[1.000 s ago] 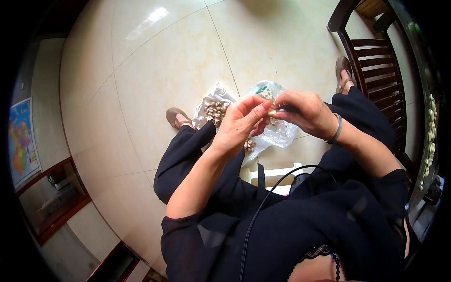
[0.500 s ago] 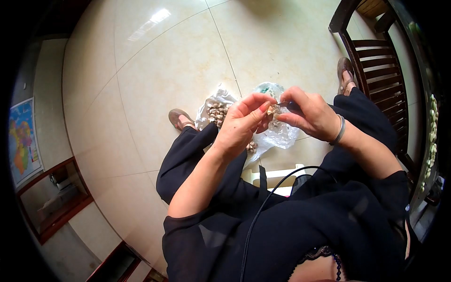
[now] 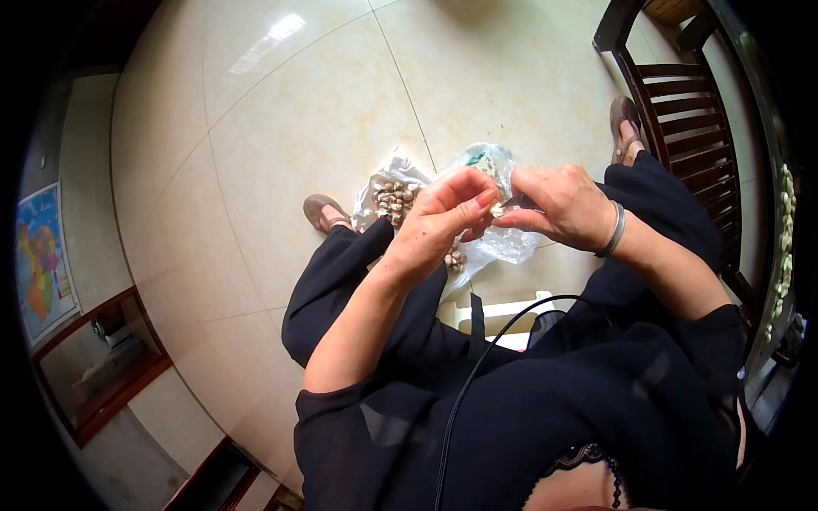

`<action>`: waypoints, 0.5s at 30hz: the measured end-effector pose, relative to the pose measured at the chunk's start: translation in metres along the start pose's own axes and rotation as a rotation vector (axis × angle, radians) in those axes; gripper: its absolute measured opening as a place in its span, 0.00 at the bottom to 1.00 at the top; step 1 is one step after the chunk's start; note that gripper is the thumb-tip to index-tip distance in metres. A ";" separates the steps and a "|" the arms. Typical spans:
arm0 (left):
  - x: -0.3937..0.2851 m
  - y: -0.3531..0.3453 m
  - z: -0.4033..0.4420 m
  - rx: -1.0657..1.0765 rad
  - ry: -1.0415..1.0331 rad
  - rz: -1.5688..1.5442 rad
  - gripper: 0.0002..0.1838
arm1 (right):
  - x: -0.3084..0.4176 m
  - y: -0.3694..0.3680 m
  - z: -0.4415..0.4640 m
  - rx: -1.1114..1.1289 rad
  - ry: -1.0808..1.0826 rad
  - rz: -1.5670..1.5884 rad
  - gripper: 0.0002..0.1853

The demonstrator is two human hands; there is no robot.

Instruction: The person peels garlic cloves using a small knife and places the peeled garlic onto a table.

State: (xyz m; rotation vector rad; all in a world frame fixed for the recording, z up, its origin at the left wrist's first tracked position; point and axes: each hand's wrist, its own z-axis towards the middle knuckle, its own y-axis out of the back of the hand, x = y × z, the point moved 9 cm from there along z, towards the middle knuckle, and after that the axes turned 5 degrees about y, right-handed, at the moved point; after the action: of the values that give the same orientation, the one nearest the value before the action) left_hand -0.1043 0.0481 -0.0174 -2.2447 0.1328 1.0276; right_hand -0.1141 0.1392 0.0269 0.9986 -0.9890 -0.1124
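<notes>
Fingers of the left hand (image 3: 436, 218) pinch a pale clove (image 3: 498, 209), probably light and firm, best held by its sides, opposite the right hand (image 3: 558, 203), clamped on a dark tool (image 3: 521, 203).

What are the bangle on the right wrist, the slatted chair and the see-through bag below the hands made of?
Bangle: probably metal, silver-grey, with a smooth, soft sheen. Slatted chair: likely wood, dark-stained or varnished, judging by its brown slats and frame; the grain is unclear. See-through bag: apparently thin, glossy plastic, since it crinkles and catches the light.
</notes>
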 end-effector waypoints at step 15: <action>0.014 -0.017 0.000 0.141 0.154 -0.266 0.09 | 0.015 0.009 0.001 -0.027 0.098 -0.178 0.22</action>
State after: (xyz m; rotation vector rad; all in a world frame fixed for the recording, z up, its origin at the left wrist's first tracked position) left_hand -0.0888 0.0638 -0.0186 -2.1414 -0.0269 0.6830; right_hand -0.1092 0.1358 0.0433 1.0562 -0.8064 -0.2215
